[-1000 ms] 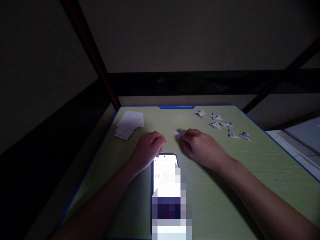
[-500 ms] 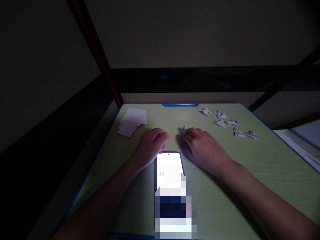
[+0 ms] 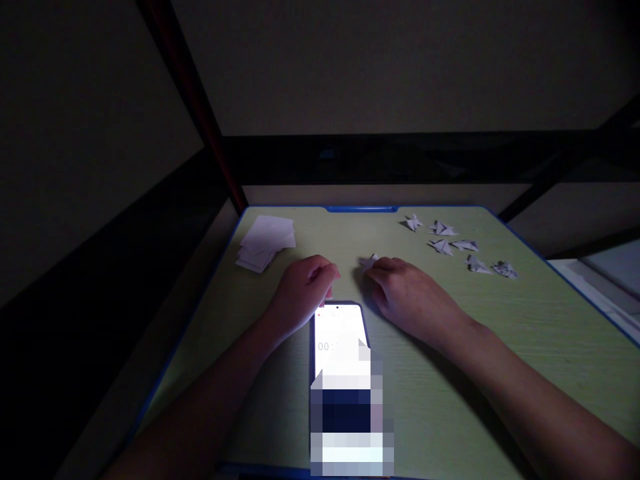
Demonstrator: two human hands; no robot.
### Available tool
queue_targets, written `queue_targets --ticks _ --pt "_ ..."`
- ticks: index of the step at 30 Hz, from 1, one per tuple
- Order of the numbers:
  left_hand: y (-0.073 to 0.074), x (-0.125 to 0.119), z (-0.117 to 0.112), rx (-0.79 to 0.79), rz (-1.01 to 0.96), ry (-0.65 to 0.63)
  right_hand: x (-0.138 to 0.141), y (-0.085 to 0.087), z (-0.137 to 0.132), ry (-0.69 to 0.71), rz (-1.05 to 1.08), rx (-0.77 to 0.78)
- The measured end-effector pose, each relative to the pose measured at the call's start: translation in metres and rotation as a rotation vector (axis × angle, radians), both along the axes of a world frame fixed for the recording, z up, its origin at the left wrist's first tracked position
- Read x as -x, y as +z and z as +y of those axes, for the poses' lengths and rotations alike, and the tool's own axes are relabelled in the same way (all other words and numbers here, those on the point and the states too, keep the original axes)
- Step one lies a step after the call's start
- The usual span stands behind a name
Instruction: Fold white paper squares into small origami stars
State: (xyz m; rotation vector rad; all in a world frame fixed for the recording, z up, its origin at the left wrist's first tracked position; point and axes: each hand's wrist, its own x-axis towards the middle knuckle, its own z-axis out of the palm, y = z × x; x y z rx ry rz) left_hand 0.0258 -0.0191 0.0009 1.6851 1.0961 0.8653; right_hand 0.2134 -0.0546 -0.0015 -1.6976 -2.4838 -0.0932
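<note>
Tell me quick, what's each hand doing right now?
Left hand: loosely closed, nothing visible in its grip.
Right hand: apparently closed on a small folded white paper figure.

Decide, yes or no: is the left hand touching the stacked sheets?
No, the sheets lie beyond the left hand, with tabletop showing between them.

Blue-edged green table point(image 3: 555, 347) with paper sheets point(image 3: 270, 233), lit phone point(image 3: 343, 329) and folded paper pieces point(image 3: 442, 247)

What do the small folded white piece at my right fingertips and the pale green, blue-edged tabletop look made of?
Small folded white piece: likely matte paper, judging by its thin, pointed folds. Pale green tabletop: perhaps satin laminate, since fine streaks resemble woodgrain. Blue edging: probably glossy plastic, given its shine.
</note>
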Motion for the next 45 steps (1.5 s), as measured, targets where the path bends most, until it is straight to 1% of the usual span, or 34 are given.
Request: queue_targets --ticks 5,13,18,21,24,27,29,30,32,34,35,37,39,42,44,45 --pt "-0.003 0.000 0.000 -0.052 0.039 -0.021 0.000 0.001 0.002 -0.011 -0.014 -0.014" --pt "-0.008 0.005 -0.001 -0.265 0.266 -0.036 -0.008 -0.009 0.005 0.027 0.018 -0.080" --pt "-0.010 0.006 -0.002 -0.284 0.290 -0.046 -0.012 -0.011 0.011 0.021 0.065 -0.092" --pt "-0.008 0.006 -0.002 -0.283 0.300 -0.051 -0.013 -0.010 0.014 0.017 0.017 -0.128" --pt "-0.007 0.006 -0.001 -0.295 0.299 -0.052 -0.016 -0.007 0.015 0.001 -0.016 -0.178" --pt "-0.007 0.006 -0.001 -0.311 0.301 -0.048 -0.023 -0.001 0.015 -0.027 0.052 -0.215" --pt "-0.007 0.006 -0.001 -0.335 0.305 -0.031 -0.027 0.002 0.014 -0.054 0.179 -0.248" --pt "-0.007 0.006 -0.001 -0.358 0.308 -0.019 -0.027 0.003 0.014 -0.084 0.286 -0.262" --pt "-0.006 0.005 -0.003 -0.429 0.305 0.002 -0.024 0.003 0.012 -0.163 0.588 -0.257" --pt "-0.006 0.004 -0.006 -0.508 0.280 0.004 -0.016 0.002 0.010 -0.206 0.940 -0.177" --pt "-0.006 0.003 -0.008 -0.532 0.262 -0.011 -0.011 0.001 0.009 -0.182 1.097 -0.108" --pt "-0.005 0.002 -0.011 -0.556 0.230 -0.052 -0.001 -0.001 0.007 -0.135 1.298 0.029" --pt "-0.005 0.000 -0.013 -0.589 0.223 -0.065 0.005 -0.001 0.006 -0.126 1.413 0.087" --pt "-0.004 0.000 -0.013 -0.667 0.212 0.017 0.008 0.002 0.005 -0.148 1.503 0.100" --pt "-0.005 -0.001 -0.012 -0.661 0.197 0.075 0.008 0.004 0.005 -0.143 1.549 0.138" --pt "-0.006 -0.002 -0.011 -0.623 0.184 0.076 0.008 0.004 0.004 -0.134 1.572 0.165"
